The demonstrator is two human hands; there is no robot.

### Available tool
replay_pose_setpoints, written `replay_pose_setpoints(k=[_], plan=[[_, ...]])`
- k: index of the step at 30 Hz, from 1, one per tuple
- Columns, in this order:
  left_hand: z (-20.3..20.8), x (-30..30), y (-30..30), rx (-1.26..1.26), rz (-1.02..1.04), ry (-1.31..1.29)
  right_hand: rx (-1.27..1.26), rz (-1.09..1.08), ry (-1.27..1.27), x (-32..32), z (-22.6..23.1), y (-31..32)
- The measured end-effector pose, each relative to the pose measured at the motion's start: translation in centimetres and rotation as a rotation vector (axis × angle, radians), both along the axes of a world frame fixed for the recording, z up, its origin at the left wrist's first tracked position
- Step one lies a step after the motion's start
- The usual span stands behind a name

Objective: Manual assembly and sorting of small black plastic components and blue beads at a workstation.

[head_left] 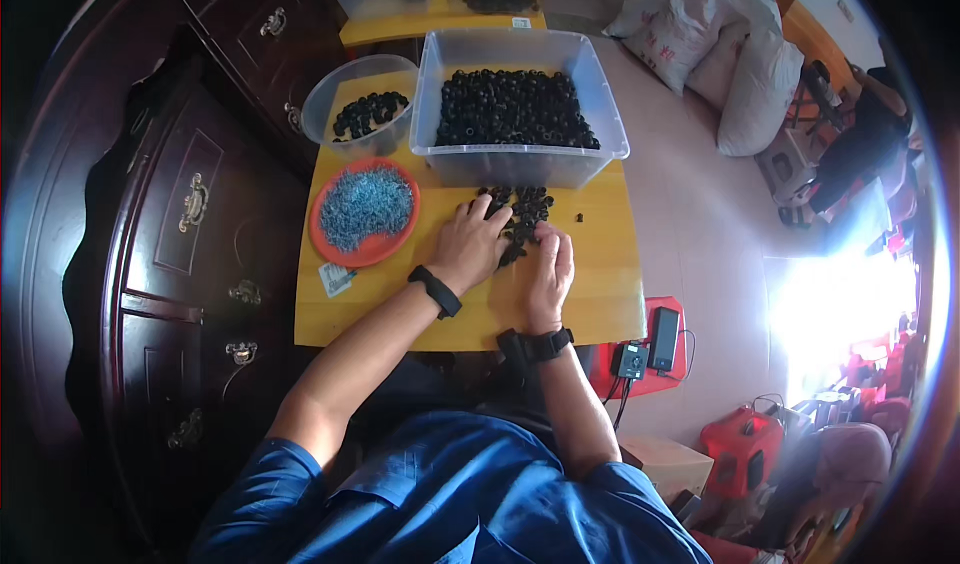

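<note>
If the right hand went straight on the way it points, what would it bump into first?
Probably the loose black pieces on the table just ahead of the right hand; contact is hard to judge. Beyond them stands the clear bin.

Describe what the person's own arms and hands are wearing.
The left sleeve and right sleeve are blue and short. A black left wristband and a black right wristband circle the wrists. The left grip and right grip are bare, without gloves.
</note>
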State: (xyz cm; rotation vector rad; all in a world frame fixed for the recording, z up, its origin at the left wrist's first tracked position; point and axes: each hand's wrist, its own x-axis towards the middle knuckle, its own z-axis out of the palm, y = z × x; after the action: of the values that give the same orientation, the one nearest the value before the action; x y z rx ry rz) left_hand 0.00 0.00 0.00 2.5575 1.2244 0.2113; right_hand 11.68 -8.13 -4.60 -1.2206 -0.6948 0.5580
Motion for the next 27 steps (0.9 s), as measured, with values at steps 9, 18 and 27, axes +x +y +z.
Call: replay_pose_setpoints(k=[9,18,27], plan=[[-0.3,-3.9,-0.3,-0.104,-0.104,-0.650,-0.048,-0.035,-0.060,0.0,0.1,-0.1],[-3.4,-5.9,-3.0,-0.031,0.170,-0.742,-0.054,-0.076,-0.024,-0.7,0.2,0.1],[-3.4,-1.2,-0.7,-0.028,0.101,-0.721,-0.051,-0.042,0.008,-1.0,0.1,0.1]])
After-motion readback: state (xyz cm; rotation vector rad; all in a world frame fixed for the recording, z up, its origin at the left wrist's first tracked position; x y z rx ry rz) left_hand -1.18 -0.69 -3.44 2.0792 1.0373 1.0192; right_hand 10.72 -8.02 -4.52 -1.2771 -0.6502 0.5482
